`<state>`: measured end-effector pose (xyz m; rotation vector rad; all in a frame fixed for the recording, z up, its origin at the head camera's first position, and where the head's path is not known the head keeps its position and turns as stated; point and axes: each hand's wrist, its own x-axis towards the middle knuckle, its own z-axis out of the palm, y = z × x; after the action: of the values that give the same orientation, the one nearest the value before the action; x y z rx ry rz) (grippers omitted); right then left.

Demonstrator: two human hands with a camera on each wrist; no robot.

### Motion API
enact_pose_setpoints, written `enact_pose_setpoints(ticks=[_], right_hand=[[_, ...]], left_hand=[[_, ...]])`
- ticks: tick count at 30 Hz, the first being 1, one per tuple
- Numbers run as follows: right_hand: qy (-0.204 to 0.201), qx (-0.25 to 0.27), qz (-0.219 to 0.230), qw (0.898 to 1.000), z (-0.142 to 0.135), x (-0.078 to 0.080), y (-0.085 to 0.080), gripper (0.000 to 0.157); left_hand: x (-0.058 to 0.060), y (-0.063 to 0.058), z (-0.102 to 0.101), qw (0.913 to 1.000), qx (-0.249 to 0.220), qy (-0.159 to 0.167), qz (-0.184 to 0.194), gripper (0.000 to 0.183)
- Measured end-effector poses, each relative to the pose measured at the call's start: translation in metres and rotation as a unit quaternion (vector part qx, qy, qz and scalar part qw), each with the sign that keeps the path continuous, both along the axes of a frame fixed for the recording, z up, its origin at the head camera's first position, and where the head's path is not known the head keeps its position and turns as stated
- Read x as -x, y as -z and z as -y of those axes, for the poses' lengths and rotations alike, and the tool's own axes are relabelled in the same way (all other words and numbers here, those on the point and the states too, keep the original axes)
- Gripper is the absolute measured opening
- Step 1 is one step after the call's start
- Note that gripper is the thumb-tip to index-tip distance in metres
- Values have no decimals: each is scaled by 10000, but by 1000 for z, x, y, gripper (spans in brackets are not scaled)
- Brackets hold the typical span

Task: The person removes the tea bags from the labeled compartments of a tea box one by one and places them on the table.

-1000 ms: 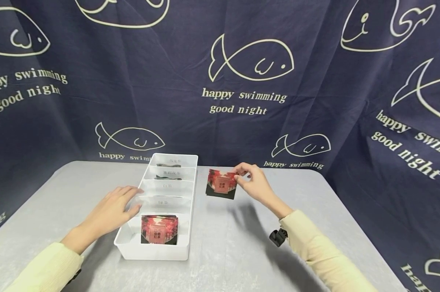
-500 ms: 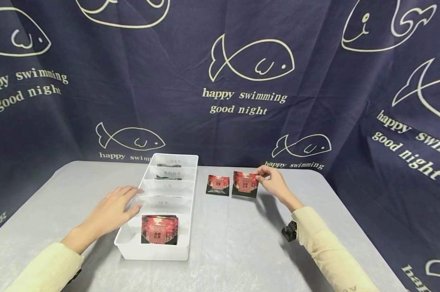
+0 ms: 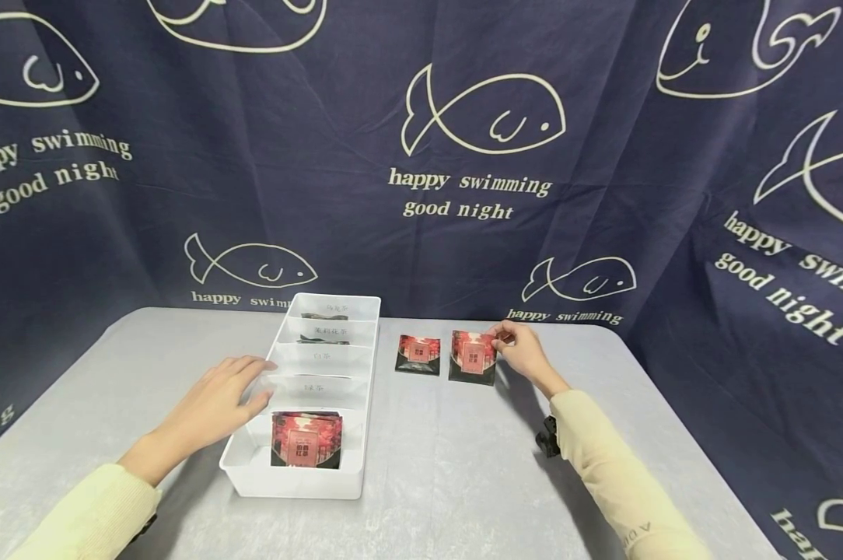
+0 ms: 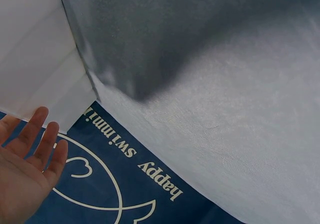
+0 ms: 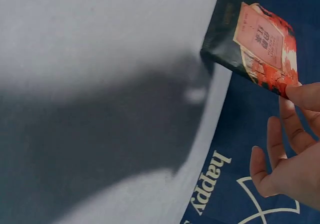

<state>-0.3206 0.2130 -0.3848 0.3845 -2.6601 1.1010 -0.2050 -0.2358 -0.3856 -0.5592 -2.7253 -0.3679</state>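
My right hand (image 3: 525, 354) pinches the upper right edge of a red and black tea sachet (image 3: 473, 358) between thumb and fingers; the right wrist view shows the sachet (image 5: 260, 38) tilted, one lower corner close over the table. Just left of it another red and black tea sachet (image 3: 418, 355) lies flat on the table. My left hand (image 3: 215, 400) rests at the left rim of a long white divided box (image 3: 292, 486), fingers extended. In the box's front compartment stand several red tea sachets (image 3: 306, 441).
Behind the front compartment the box has dividers with handwritten labels (image 3: 314, 388). Dark sachet tops (image 3: 323, 339) show in its rear compartments. The grey table (image 3: 449, 490) ends at a dark blue curtain (image 3: 365, 155) printed with fish.
My right hand has moved right with its sachet and lowered it, while the other sachet now lies on the table to its left. My left hand has stayed at the box.
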Motion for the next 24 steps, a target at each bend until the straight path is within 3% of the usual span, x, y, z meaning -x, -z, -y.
enact_pose_setpoints(ticks=[5,14,24], right_hand=[[317,-346,-273,9985,2,11,12,22],[690,-573,143,9959,8,17,23,33],[621,-670,140,9957,14,11,17,29]], left_hand=[[0,0,0,10000,28,-6,-25,40],[0,0,0,10000,17,-3,25,40],[0,0,0,10000,13,31,-40,40]])
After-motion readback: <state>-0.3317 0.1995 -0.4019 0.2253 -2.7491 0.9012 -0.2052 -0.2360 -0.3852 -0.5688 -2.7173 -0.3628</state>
